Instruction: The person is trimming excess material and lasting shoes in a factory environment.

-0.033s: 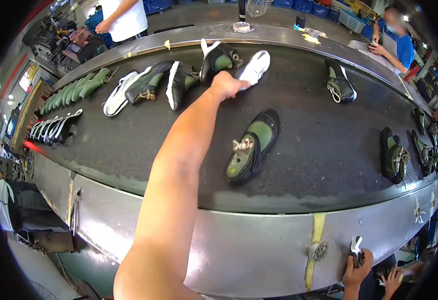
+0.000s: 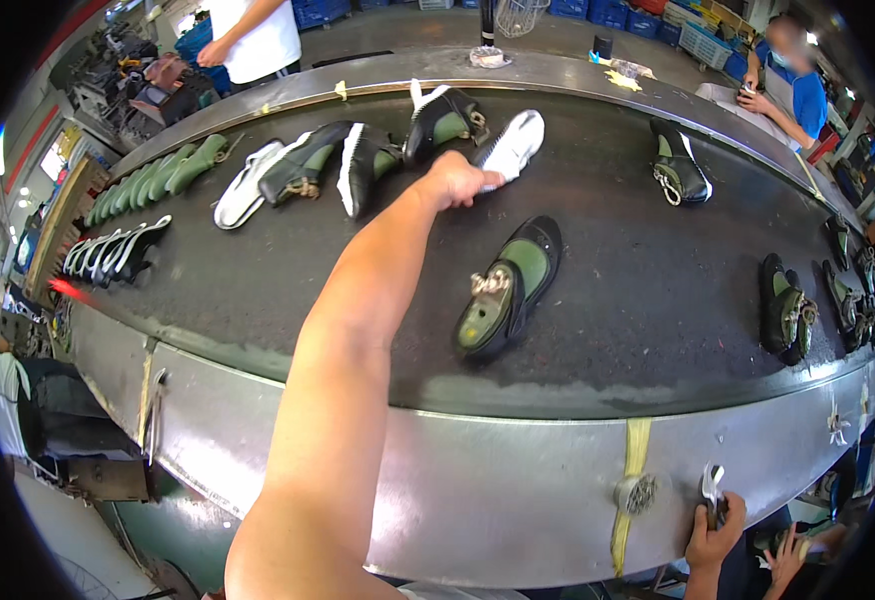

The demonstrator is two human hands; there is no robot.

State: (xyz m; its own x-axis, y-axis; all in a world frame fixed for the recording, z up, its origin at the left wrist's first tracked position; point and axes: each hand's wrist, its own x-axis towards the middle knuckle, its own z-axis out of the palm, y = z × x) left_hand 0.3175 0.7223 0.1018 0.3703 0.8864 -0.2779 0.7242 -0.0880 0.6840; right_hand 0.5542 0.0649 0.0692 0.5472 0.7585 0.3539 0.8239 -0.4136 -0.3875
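Observation:
My left hand reaches far across the dark belt, its fingers closed on the near end of a white-soled shoe. The fingertips are partly hidden. Just left of it lies a black shoe on a green last. Nearer to me, alone on the belt, rests another black shoe with a green last and a metal piece at its heel. At the lower right my right hand grips pliers with pale metal jaws pointing up, over the metal ledge.
More shoes and a row of green lasts lie to the left. To the right are a shoe and several more. A round tin stands on the metal ledge. Another person's hand is at lower right.
My left hand and the white-soled shoe have come slightly nearer to me. The view has shifted a little; the pliers stay in my right hand.

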